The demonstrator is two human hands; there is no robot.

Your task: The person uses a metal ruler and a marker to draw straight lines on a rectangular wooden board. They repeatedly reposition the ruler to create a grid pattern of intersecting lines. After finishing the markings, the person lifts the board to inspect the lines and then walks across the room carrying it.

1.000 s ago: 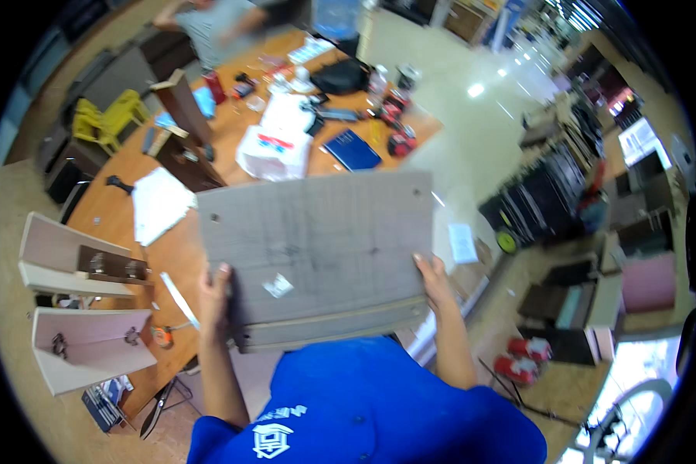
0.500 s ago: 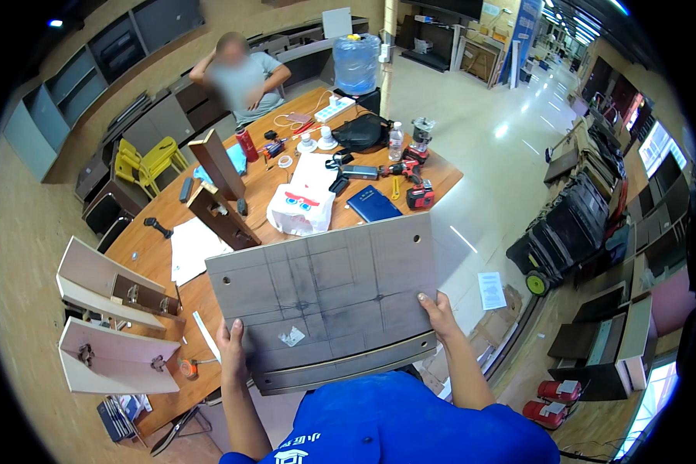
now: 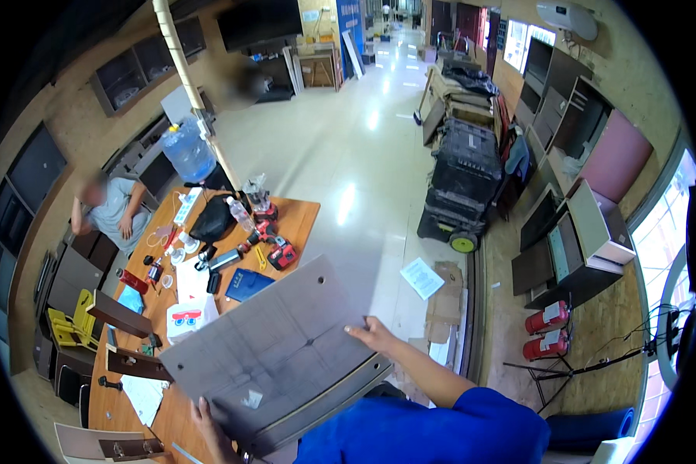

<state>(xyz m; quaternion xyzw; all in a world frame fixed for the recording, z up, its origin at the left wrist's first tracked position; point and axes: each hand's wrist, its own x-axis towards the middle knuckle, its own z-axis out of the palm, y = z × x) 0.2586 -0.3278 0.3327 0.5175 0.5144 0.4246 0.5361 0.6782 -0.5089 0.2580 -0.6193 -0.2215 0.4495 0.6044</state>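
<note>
I hold a large grey wooden panel [image 3: 274, 340] in front of my body, tilted with its right end higher. Dark lines cross its face, round holes sit near its corners, and a small pale sticker is on the lower part. A narrower strip runs along its near edge. My left hand [image 3: 206, 424] is closed on the panel's left edge, its thumb on the face. Gripping the right edge is my right hand [image 3: 373, 337], thumb on top; the fingers of both hands are mostly hidden beneath.
A wooden table [image 3: 298, 224] carries cordless drills [image 3: 282, 253], a blue notebook [image 3: 247, 284], a white bag [image 3: 193, 317] and upright brown boards [image 3: 120, 313]. A seated person [image 3: 120, 209] is beyond it. At right stand black stacked cases [image 3: 464, 174], fire extinguishers [image 3: 547, 317] and a tripod [image 3: 572, 373].
My view has turned to the right, so the table and seated person now appear farther left. The panel has gone from nearly level to slanted, still held by both hands.
</note>
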